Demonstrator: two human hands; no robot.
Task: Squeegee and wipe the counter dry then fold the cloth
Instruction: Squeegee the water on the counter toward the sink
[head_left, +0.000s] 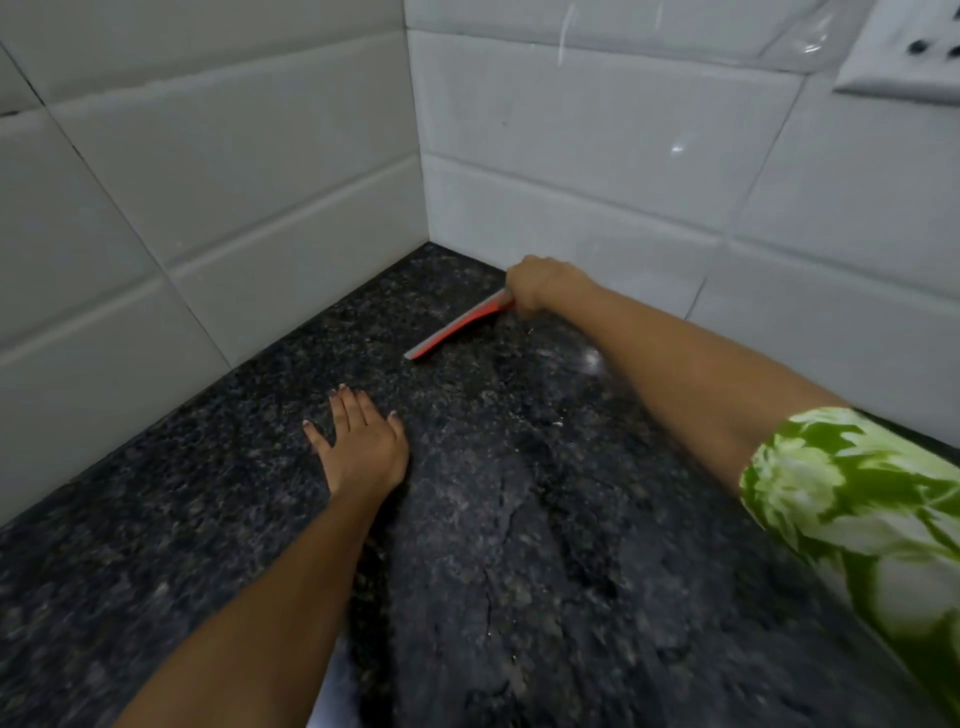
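My right hand (540, 283) grips the handle end of a red squeegee (452, 330) far back near the corner of the dark speckled granite counter (208, 493). The squeegee's grey blade edge lies on the stone, slanting toward the front left. My left hand (363, 441) rests flat on the counter with its fingers spread, nearer to me and left of the squeegee. A wet, streaky film covers the stone between and in front of my hands. No cloth is in view.
White tiled walls (260, 182) meet in a corner just behind the squeegee. A white socket plate (914, 47) is on the right wall, at the top right. My right arm wears a green and white patterned sleeve (857, 509).
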